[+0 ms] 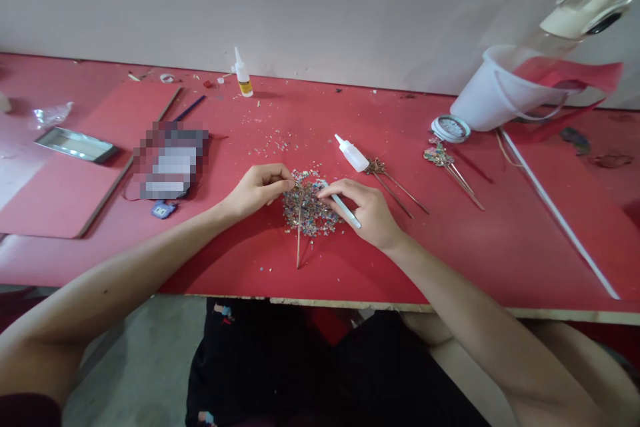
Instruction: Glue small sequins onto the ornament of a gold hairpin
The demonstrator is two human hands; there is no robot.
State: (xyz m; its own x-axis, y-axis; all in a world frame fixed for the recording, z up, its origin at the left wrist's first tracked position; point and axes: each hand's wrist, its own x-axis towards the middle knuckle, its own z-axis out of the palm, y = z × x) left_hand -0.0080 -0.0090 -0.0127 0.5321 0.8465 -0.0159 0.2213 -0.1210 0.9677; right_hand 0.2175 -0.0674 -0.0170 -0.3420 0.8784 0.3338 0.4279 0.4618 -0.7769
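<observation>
My left hand (261, 190) pinches a hairpin (299, 240) near its top, and the pin's long prong points down toward the front of the table. In my right hand (371, 211) are tweezers (347, 211), their tips turned toward the hairpin's head. Below and between both hands spreads a pile of small shiny multicoloured chips (320, 225). The hairpin's head is partly hidden by my fingers and blends into the chips. Just right of my right hand lie a white glue bottle (354, 157) and a two-pronged metal hairpin (395, 192).
A glue bottle (243, 77) stands at the back. To the left are a phone (173, 163), a small metal-edged box (76, 145) and a red board (65, 203). On the right sit a decorated hairpin (441, 156), a round container (451, 127) and a tilted-looking white bucket (483, 90).
</observation>
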